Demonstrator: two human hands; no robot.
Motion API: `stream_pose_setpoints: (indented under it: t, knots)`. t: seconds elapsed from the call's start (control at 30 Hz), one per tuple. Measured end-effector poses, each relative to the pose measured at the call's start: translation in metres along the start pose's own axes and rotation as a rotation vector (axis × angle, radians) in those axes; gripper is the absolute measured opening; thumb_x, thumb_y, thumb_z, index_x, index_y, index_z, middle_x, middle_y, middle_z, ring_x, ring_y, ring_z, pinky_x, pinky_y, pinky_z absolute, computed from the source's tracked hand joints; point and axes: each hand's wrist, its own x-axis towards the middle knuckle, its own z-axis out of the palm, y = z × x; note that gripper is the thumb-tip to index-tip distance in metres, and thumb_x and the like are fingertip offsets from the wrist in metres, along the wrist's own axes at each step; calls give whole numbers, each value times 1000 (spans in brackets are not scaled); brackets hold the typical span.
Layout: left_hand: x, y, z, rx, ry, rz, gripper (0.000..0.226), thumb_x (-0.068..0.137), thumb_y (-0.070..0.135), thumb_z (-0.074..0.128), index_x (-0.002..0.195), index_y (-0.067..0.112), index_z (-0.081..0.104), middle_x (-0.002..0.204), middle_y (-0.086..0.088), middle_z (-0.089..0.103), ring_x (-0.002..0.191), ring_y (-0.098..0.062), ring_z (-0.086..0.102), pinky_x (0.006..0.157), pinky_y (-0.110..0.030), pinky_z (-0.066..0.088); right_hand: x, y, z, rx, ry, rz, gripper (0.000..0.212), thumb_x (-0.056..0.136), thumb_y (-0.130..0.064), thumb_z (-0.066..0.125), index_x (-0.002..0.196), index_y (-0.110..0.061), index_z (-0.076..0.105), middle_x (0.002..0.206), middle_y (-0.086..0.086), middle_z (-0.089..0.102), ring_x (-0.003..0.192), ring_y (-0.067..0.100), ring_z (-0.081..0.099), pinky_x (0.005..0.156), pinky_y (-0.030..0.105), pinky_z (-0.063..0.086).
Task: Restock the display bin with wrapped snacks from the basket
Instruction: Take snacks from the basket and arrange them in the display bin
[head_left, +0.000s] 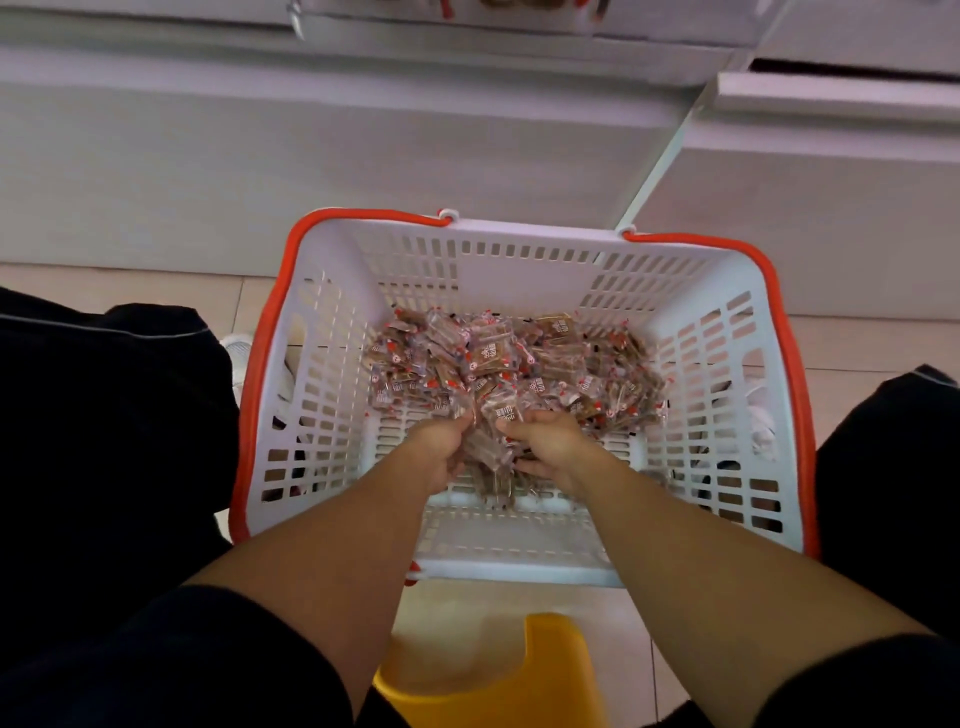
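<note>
Down in the basket (737, 332), head view: both your hands are cupped toward each other, scooping one clump of wrapped snacks (514, 364) off the near edge of the pile. Left hand (439, 452) has fingers curled into the wrappers from its side; right hand (550, 447) does the same from the other, thumb on top. Clump is squeezed between the two palms, a few packets hanging loose below.

Basket sits on the tile floor between your knees, orange handles (363, 215) folded out along the rim. Rest of the snacks lie heaped on the far half of the basket floor. Yellow stool (550, 670) under you.

Step, as I read it: pick-up, load gathered but not yet lifted clear. Display bin isn't identifiable here — white shelving (311, 130) ahead, something red at the very top edge, too cropped to call.

Next move needs: tighten the cup so the dangling packets don't shed, lift straight up over the rim, then look up to locate the bin before carrying.
</note>
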Motion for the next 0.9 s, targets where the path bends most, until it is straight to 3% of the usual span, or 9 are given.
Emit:
stream_pose_setpoints:
  t: [0.07, 0.23, 0.33, 0.4, 0.5, 0.6, 0.67, 0.77, 0.9]
  knots:
    - [-3, 1, 0, 28, 53, 79, 33, 93, 23, 66, 117, 2, 64, 97, -16, 73, 76, -27, 69, 67, -38, 58, -4, 1, 1, 3, 28, -2, 47, 88, -18, 75, 129, -6, 56, 126, 7, 62, 114, 24, 61, 80, 34, 58]
    - [-21, 3, -1, 12, -26, 81, 14, 93, 13, 65, 103, 2, 66, 92, -13, 71, 74, -23, 66, 53, -34, 56, -15, -7, -2, -2, 81, -34, 38, 89, -23, 73, 121, -9, 59, 126, 7, 60, 103, 20, 59, 75, 31, 56]
    - [-32, 5, -8, -63, -100, 47, 6, 93, 10, 65, 95, 5, 64, 91, -11, 66, 81, -20, 64, 56, -29, 55, -25, -17, -10, -57, 144, -87, 55, 89, -25, 73, 135, -4, 51, 138, 13, 54, 111, 26, 58, 96, 42, 53]
    - [-41, 8, -13, -89, -155, 40, 8, 93, 13, 65, 97, 6, 64, 90, -9, 64, 74, -17, 60, 51, -24, 52, -36, -28, -17, -107, 124, -106, 44, 89, -25, 74, 125, -7, 58, 139, 12, 54, 116, 28, 57, 100, 48, 51]
    - [-60, 20, -19, -108, -249, 90, 8, 92, 15, 65, 97, 9, 66, 90, -7, 65, 70, -15, 56, 46, -26, 49, -59, -51, -29, -223, 41, -146, 20, 89, -17, 74, 108, -16, 67, 129, 8, 61, 104, 25, 63, 90, 45, 57]
    - [-86, 42, -22, -68, -370, 152, 5, 92, 13, 63, 97, 13, 65, 84, -4, 69, 80, -18, 63, 71, -41, 58, -83, -81, -39, -621, 98, -309, 34, 87, -13, 75, 120, -14, 66, 110, 4, 66, 93, 25, 68, 79, 37, 60]
    - [-107, 63, -23, -18, -431, 183, 6, 95, 9, 59, 99, 12, 62, 83, -6, 69, 85, -22, 68, 73, -50, 59, -107, -105, -45, -788, 56, -383, 16, 88, -13, 74, 103, -16, 71, 97, 5, 69, 86, 24, 69, 81, 42, 60]
    - [-147, 107, -28, 192, -456, 278, 12, 98, 3, 52, 104, 10, 60, 93, -8, 66, 80, -19, 66, 66, -38, 61, -150, -151, -52, -913, -106, -494, 21, 85, -9, 76, 77, -25, 67, 82, -1, 65, 81, 26, 68, 78, 45, 59]
    - [-229, 170, -40, 522, -506, 473, 25, 93, -4, 53, 114, 6, 62, 82, -4, 62, 72, -10, 63, 60, -23, 55, -222, -212, -49, -1008, -213, -708, 36, 77, 5, 79, 106, -14, 69, 92, -2, 68, 67, 8, 68, 63, 28, 60]
